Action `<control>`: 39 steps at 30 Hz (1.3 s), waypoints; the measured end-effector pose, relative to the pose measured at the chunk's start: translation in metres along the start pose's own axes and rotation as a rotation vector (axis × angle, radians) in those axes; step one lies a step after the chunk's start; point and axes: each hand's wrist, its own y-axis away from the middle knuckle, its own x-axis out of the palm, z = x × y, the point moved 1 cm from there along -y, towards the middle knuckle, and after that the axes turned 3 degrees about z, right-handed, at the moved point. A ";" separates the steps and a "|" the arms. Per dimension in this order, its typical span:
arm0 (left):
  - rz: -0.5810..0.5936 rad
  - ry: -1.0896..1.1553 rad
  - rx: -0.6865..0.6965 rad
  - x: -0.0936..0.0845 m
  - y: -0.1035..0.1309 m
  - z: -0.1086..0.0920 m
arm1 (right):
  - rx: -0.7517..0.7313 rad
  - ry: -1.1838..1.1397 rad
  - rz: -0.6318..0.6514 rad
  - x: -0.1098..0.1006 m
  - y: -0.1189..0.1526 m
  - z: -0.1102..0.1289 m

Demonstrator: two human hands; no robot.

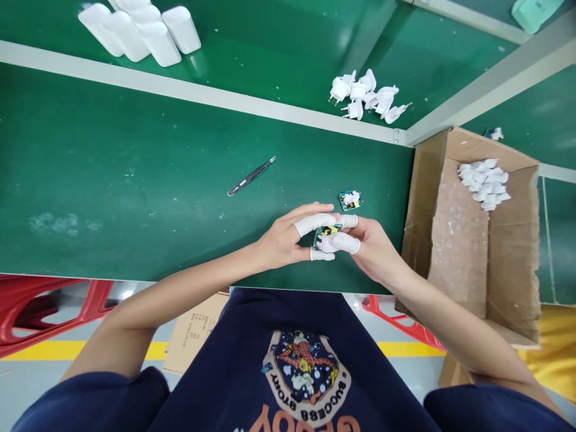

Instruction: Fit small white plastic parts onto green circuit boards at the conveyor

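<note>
A small green circuit board [320,233] with yellow and white parts is held between both hands, just above the bench. My left hand [290,237] grips its left side, with white finger cots on the thumb and a finger. From the other side my right hand [366,243], also in white finger cots, pinches the board's right part. The fingertips hide much of the board. Just beyond the right hand, a second circuit board [350,200] lies on the green bench. Black tweezers [251,176] rest on the bench, farther off to the left.
White plug pieces [360,93] lie in a group on the back shelf. Several white casings [139,30] stand at the shelf's left. To the right is an open cardboard box [461,240] holding a heap of white pieces [485,183]. A metal rail [202,90] edges the shelf.
</note>
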 end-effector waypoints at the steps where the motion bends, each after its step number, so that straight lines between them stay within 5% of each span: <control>1: -0.005 -0.006 -0.001 0.000 0.000 0.000 | 0.004 0.001 -0.005 0.001 0.000 0.000; 18: -0.013 -0.051 0.024 0.007 0.005 0.013 | 0.013 0.194 -0.075 0.003 -0.003 -0.004; 39: -0.067 0.148 -0.082 -0.001 -0.003 0.004 | 0.004 0.093 0.109 -0.007 0.004 0.007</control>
